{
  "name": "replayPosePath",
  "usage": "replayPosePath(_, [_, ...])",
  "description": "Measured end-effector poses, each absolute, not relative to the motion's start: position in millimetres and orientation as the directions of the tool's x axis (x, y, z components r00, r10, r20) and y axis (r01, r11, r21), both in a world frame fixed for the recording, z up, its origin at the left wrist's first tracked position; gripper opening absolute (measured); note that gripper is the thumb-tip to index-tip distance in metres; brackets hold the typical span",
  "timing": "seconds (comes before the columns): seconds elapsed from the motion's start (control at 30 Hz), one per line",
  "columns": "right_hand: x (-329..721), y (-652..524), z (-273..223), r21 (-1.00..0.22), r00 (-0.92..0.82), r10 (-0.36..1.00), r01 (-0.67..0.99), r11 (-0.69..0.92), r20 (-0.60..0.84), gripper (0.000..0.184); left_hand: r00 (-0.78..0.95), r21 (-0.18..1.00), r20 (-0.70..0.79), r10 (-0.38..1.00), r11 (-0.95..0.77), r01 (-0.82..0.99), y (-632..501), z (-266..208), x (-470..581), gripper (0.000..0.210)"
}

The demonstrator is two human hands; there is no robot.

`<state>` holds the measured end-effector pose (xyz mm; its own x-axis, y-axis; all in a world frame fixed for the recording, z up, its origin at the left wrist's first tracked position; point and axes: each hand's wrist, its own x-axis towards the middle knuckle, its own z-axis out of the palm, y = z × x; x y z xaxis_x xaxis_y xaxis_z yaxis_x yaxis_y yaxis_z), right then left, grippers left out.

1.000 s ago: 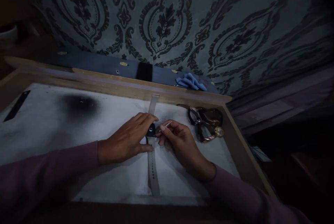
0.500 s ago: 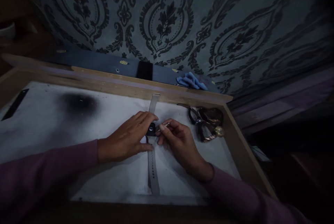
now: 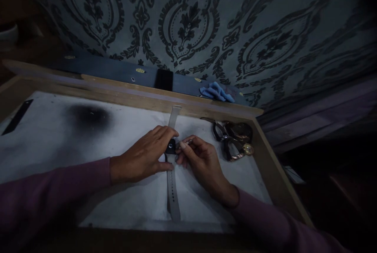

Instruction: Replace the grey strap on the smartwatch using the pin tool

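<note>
A smartwatch (image 3: 171,146) with a dark body lies on the white board (image 3: 118,202), its grey strap (image 3: 174,202) stretched out toward me and away. My left hand (image 3: 144,153) steadies the watch from the left, fingers at its top edge and thumb on the strap below the body. Between thumb and fingers, my right hand (image 3: 200,160) pinches a thin metal tool (image 3: 188,142). Its tip points at the right side of the watch body; whether it touches cannot be seen. The exact kind of tool is too small and dark to tell.
Several wristwatches (image 3: 232,139) lie heaped at the tray's right. A raised wooden rim (image 3: 273,166) surrounds the board. Behind it are a dark phone (image 3: 164,79) and a crumpled blue cloth (image 3: 217,91). A black strip (image 3: 17,117) lies at the left.
My right hand and the thin tool have shifted very slightly toward the watch. My left hand and the watch hold their place.
</note>
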<state>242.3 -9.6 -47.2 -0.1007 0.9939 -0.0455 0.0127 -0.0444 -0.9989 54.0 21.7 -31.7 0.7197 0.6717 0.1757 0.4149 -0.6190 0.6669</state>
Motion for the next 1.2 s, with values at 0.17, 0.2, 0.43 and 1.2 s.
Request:
replayPosePath(0.17, [242, -15, -47, -0.978, -0.122, 0.988, 0.171, 0.117, 0.097, 0.024, 0.722, 0.675, 0.198, 0.663, -0.626, 0.390, 22, -33, 53, 0.059])
replayPosePath(0.2, [243, -16, -47, -0.964, -0.129, 0.983, 0.217, 0.155, 0.129, 0.023, 0.722, 0.675, 0.200, 0.662, -0.628, 0.388, 22, -33, 53, 0.059])
replayPosePath(0.43, [244, -18, -39, -0.725, -0.279, 0.893, 0.522, 0.450, 0.353, 0.016, 0.722, 0.670, 0.195, 0.663, -0.628, 0.395, 22, -32, 54, 0.063])
replayPosePath(1.2, [241, -15, -48, -0.894, -0.168, 0.955, 0.343, 0.289, 0.244, 0.021, 0.725, 0.696, 0.146, 0.673, -0.591, 0.408, 23, -28, 53, 0.062])
